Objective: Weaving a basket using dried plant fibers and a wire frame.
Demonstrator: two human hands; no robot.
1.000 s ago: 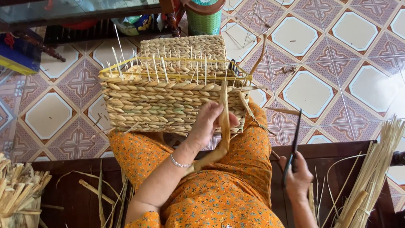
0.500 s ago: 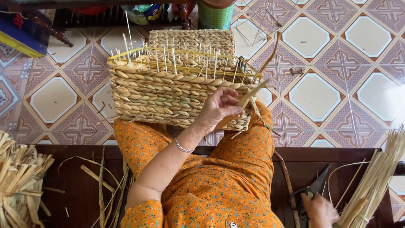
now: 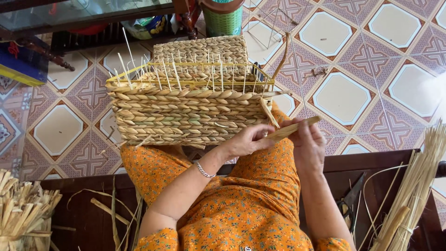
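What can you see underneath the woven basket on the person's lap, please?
The woven basket rests on the person's knees in orange floral cloth, with patterned floor tiles showing beyond its left edge. Whatever lies directly beneath its base is covered and cannot be seen.

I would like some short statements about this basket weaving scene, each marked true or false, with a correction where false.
1. Both hands, left hand and right hand, hold one flat straw strand. True.
2. The woven basket rests on the person's lap. True.
3. The right hand holds scissors. False: the scissors lie on the dark wooden seat, beside the person.
4. The floor is plain grey concrete. False: it is patterned tile.
5. A bracelet is on the left wrist. True.
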